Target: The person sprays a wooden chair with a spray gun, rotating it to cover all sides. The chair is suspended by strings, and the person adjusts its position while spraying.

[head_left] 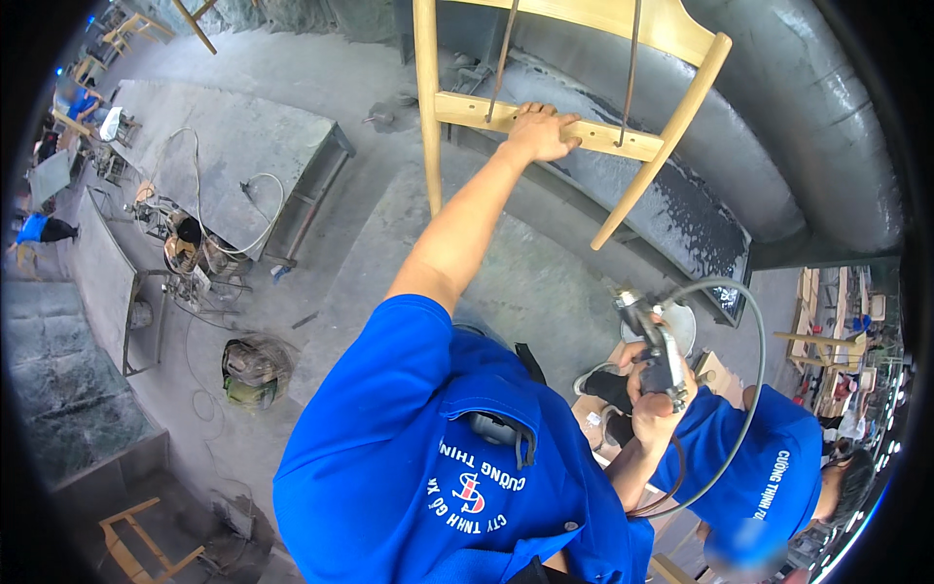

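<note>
Up top, one pale wooden chair frame (574, 127) hanging from two thin hooks (504, 58), upper centre of frame. Left hand (538, 131) clamped over its lower crossbar, fingers curled shut around the wood. Right hand (654, 404), lower right, closed around one spray gun (654, 350), one grey hose (749, 389) looping off it, well below the chair.

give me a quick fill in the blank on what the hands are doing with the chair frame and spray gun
1. The left hand grips a wooden ____ of the hanging chair frame.
2. The right hand holds a ____ with a hose looping from it.
3. The person's shirt is ____.
4. The chair frame hangs from two thin ____.

Missing words: rail; spray gun; blue; rods
</note>
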`<action>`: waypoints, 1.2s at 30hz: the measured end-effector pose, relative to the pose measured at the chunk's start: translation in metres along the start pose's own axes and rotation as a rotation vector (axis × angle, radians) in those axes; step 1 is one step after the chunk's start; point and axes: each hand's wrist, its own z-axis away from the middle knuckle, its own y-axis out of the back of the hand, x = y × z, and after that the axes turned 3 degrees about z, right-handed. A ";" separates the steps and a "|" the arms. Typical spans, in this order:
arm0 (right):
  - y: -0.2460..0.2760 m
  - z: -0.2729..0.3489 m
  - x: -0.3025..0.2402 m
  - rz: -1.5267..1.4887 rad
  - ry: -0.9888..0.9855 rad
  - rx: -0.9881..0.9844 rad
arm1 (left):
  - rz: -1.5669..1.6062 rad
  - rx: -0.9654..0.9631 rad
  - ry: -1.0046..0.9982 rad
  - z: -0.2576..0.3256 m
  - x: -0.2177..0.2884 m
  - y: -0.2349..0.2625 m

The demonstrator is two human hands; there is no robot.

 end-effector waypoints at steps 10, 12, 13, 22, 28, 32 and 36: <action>-0.026 0.079 0.062 -0.133 -0.270 -0.099 | -0.078 -0.347 -0.072 -0.051 -0.019 0.030; -0.044 0.084 0.066 -0.273 -0.179 -0.081 | -0.030 -0.281 -0.097 -0.050 -0.007 0.034; -0.047 0.088 0.065 -0.279 -0.161 -0.085 | 0.040 -0.330 -0.051 -0.053 0.001 0.043; -0.062 0.110 0.107 -0.259 -0.245 0.013 | 0.193 -0.365 0.133 -0.053 0.071 0.047; -0.048 0.143 0.126 -0.162 -0.522 0.090 | 0.162 -0.343 0.119 -0.058 0.089 0.042; -0.043 0.145 0.128 -0.269 -0.458 0.125 | 0.193 -0.341 0.100 -0.058 0.105 0.044; -0.039 0.141 0.142 -0.560 -0.396 0.226 | 0.267 -0.315 0.107 -0.055 0.112 0.042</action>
